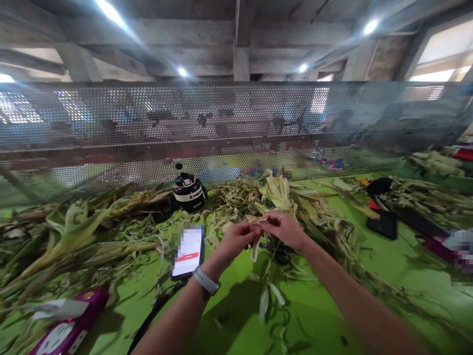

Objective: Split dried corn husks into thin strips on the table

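Note:
My left hand (236,239) and my right hand (286,228) meet over the green table, fingertips pinched close together. Between them is a pale strip of corn husk (254,250), one end dangling below the fingers. Both hands are closed on it; the exact hold at the fingertips is small and partly hidden. A grey-banded watch (206,281) is on my left wrist. Just behind the hands rises a heap of pale corn husks (278,192). Thin husk strips (264,301) lie on the table below them.
A lit phone (188,251) lies left of my hands, with a black jug (189,192) behind it. Long husks (70,227) cover the left side. A purple tissue pack (70,325) is at the near left. A perforated metal screen (207,123) closes off the back. A dark phone (382,225) lies right.

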Tool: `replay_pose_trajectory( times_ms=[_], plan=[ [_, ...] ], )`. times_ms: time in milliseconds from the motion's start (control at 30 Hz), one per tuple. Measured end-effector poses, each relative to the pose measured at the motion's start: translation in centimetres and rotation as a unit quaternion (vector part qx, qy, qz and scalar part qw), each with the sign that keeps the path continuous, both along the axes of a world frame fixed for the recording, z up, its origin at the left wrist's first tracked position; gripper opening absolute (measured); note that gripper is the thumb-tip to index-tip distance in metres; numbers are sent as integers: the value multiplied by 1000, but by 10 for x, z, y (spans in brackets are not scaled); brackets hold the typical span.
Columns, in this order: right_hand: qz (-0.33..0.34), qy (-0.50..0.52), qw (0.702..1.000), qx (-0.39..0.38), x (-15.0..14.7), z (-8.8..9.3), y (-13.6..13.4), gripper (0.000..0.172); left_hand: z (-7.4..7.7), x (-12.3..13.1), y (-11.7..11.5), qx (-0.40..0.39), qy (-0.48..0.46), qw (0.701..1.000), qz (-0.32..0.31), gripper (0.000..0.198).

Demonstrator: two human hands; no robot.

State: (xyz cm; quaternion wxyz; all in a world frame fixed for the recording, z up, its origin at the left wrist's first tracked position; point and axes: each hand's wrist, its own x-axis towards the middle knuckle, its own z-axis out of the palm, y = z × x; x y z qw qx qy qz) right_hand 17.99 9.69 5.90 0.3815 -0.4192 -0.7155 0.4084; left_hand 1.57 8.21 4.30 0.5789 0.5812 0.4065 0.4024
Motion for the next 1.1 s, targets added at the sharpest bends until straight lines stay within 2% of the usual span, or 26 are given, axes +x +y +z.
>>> replay_pose_trajectory(
  times_ms=[200,467,667,800,933,1100],
  plan=[
    [-29,24,999,-25,0,-5,8,33,-2,3,-2,8,-17,1000,-15,36],
    [-70,46,992,-92,4,-11,4,45,-4,6,-7,8,25,998,-54,33],
    [-97,22,993,-68,10,-15,4,47,-7,1,-11,15,52,993,-101,29],
    [-101,7,994,-48,11,-15,4,47,-5,-4,-16,-23,35,990,-136,26],
    [-117,-3,993,-26,13,-17,6,49,-4,-11,-25,-34,-4,990,-134,54],
    [-133,-3,991,-25,14,-19,8,51,-6,-11,-35,-26,-24,989,-140,64]
  ],
)
